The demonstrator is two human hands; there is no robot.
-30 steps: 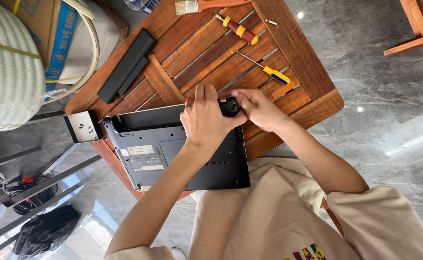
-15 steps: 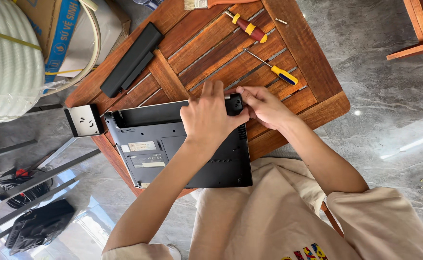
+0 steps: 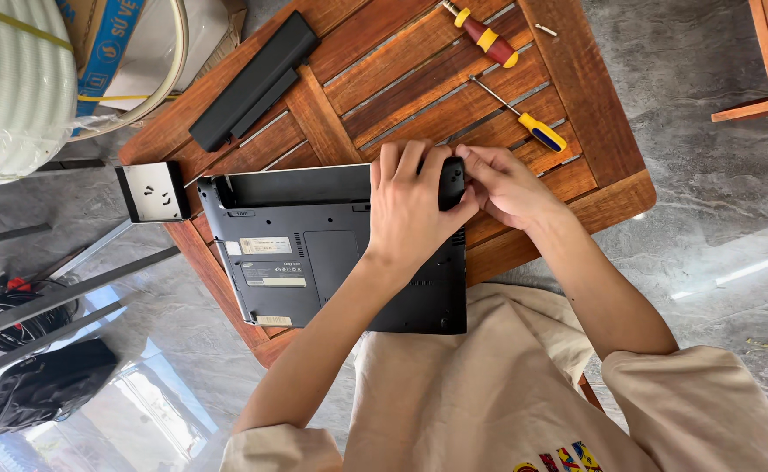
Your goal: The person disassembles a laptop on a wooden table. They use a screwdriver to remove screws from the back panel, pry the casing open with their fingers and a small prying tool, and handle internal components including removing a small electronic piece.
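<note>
Black laptop, two hands, two screwdrivers

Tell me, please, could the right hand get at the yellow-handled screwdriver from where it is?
Probably yes: the yellow-handled screwdriver lies uncovered on the table slats just beyond the right hand, nothing between them.

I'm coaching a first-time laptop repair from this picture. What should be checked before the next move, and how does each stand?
1. Laptop lies underside up on the wooden table: ok.
2. Battery bay empty, long black battery set aside: ok.
3. Left hand steadies the laptop: ok.
4. Right hand grips the far right corner: ok.
5. Yellow-handled screwdriver beside the right hand: ok.
6. Case screws removed: cannot tell.
</note>
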